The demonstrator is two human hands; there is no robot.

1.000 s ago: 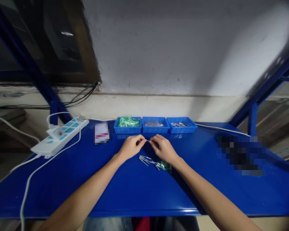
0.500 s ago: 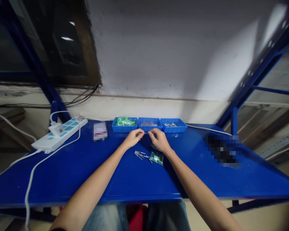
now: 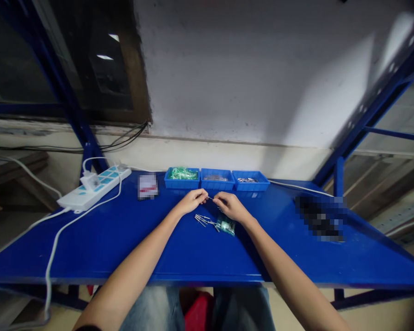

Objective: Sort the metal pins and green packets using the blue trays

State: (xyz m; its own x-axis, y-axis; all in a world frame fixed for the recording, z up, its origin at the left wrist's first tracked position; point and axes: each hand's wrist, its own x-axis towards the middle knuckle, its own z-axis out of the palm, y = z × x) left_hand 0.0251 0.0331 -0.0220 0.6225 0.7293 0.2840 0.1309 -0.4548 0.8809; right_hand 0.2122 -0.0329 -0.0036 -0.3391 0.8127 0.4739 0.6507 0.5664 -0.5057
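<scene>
Over the blue table [image 3: 196, 255], a slender metal pin [image 3: 210, 198] bridged the gap, left hand [image 3: 193, 201] and right hand [image 3: 232, 206] each pinched on an end, and it looked light, stiff, probably slick, best taken near its tips!

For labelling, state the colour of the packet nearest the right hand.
The packet is green, clearest in the head view.
</scene>
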